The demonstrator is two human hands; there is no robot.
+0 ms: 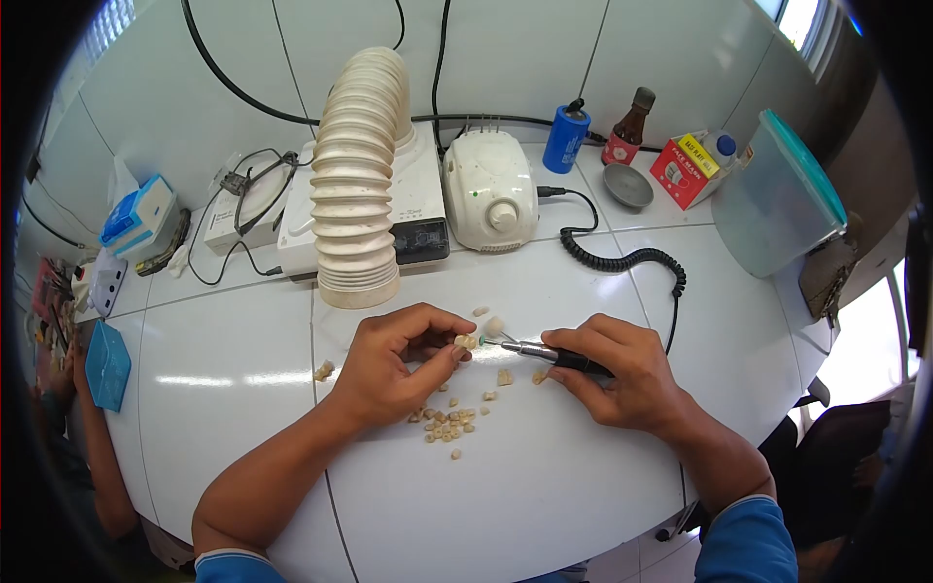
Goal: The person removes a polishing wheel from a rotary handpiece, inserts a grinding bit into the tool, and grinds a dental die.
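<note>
Between the thumb and fingers of my left hand (397, 364) is a small cream-coloured dental crown (466, 341). My right hand (622, 374) grips a rotary handpiece (528, 350) like a pen, its metal nose pointing left. The small green bur (483, 341) at its tip is right at the crown's edge. Below my hands, several loose tooth-shaped pieces (447, 426) lie in a cluster on the white tiled table (418, 515). A larger piece (504, 377) lies under the handpiece, and another piece (324, 370) lies left of my left wrist.
A ribbed suction hose (355, 185) arches down behind my left hand. Beside it stands the white control unit (491, 189), with a coiled black cord (622, 257). Along the back are a blue can (566, 139), a brown bottle (627, 126) and a clear bin (777, 199). Another person's arm (102, 447) shows at left.
</note>
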